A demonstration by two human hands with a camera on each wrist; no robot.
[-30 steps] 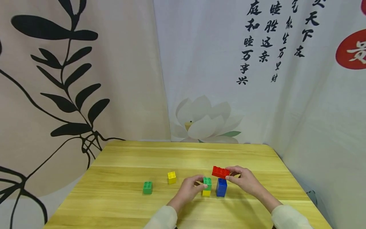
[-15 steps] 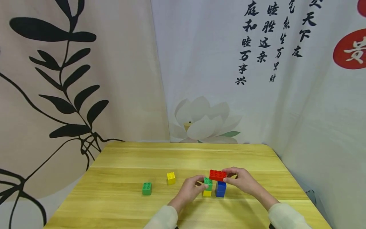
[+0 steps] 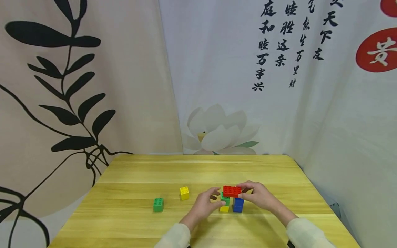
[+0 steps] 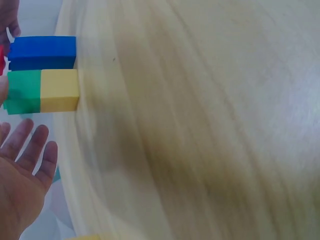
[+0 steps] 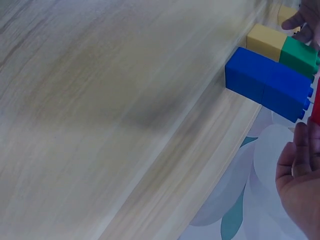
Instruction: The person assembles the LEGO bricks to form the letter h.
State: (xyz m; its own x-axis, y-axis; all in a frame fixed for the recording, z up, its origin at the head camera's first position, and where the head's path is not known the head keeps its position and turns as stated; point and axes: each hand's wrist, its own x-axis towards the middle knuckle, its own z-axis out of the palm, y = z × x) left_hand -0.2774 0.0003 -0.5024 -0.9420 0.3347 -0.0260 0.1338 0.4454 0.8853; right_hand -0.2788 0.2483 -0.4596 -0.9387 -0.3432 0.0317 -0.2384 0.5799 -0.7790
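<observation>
My right hand (image 3: 245,193) pinches a long red brick (image 3: 232,191) by its right end and holds it level on top of two short stacks. One stack is a green brick (image 3: 225,199) on a yellow brick (image 3: 224,208). The other is a blue stack (image 3: 238,205) just to its right. My left hand (image 3: 217,197) sits left of the green and yellow stack, fingers loosely spread, thumb touching it. The left wrist view shows the green (image 4: 22,92) and yellow (image 4: 59,90) pair, the blue stack (image 4: 42,52) and straight fingers (image 4: 30,145) apart from them. The right wrist view shows the blue stack (image 5: 267,82) and my palm (image 5: 300,175).
A loose yellow brick (image 3: 184,193) and a loose green brick (image 3: 158,204) lie on the wooden table (image 3: 198,168) to the left of my hands. Printed cloth hangs behind the table and along its right side.
My right hand has carried the red brick down and to the left, from a tilt above the blue stack to level across both stacks. My left hand stays by the green brick.
</observation>
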